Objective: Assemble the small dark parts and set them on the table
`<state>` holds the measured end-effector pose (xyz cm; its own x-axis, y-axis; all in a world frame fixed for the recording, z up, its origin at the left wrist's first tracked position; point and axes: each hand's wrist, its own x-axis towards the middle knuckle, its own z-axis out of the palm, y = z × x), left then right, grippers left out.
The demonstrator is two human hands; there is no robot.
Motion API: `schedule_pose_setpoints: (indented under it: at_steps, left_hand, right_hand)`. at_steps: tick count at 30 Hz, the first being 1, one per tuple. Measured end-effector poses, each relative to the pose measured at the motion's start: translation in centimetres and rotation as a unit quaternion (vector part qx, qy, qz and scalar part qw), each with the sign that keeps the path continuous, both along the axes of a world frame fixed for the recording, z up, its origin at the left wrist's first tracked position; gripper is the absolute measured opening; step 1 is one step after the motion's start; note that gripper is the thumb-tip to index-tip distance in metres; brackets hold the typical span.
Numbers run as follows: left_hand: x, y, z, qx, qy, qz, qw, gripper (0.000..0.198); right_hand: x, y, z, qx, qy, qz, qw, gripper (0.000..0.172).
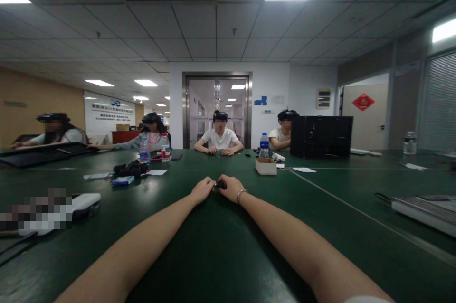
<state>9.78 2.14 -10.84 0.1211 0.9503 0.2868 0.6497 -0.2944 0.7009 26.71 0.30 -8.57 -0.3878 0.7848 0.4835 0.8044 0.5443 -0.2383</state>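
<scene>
Both my arms reach forward over the green tabletop (221, 255). My right hand (232, 189), with a bracelet (241, 194) at its wrist, is closed around a small black object (221, 184). Its kind is too small to tell. My left hand (203, 190) meets it from the other side, fingers pressed together at the object's end, where a tiny shiny bit shows. What the left fingertips pinch is too small to make out.
A small open cardboard box (266, 166) stands ahead to the right, near a blue-labelled bottle (264, 145) and a black computer case (321, 137). Ahead left are two bottles, black straps (130, 168) and a blue-white packet (123, 180). Several people sit around the table.
</scene>
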Motion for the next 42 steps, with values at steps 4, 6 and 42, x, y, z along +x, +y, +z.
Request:
schedule_pose_setpoints:
  at_steps: [4, 6, 42]
  left_hand:
    - [0.0, 0.0, 0.1, -0.004, 0.028, 0.003, 1.000, 0.050]
    - [0.0, -0.3, 0.3, -0.008, 0.042, 0.008, 0.999, 0.056]
    - [0.0, -0.7, 0.8, -0.017, 0.027, 0.014, 0.999, 0.065]
  right_hand:
    - [-0.1, 0.0, 0.0, -0.007, -0.001, 0.004, 1.000, 0.028]
    - [-0.1, -0.1, 0.1, -0.009, -0.002, 0.008, 1.000, 0.028]
    - [-0.1, -0.4, 0.2, -0.008, 0.002, 0.012, 1.000, 0.028]
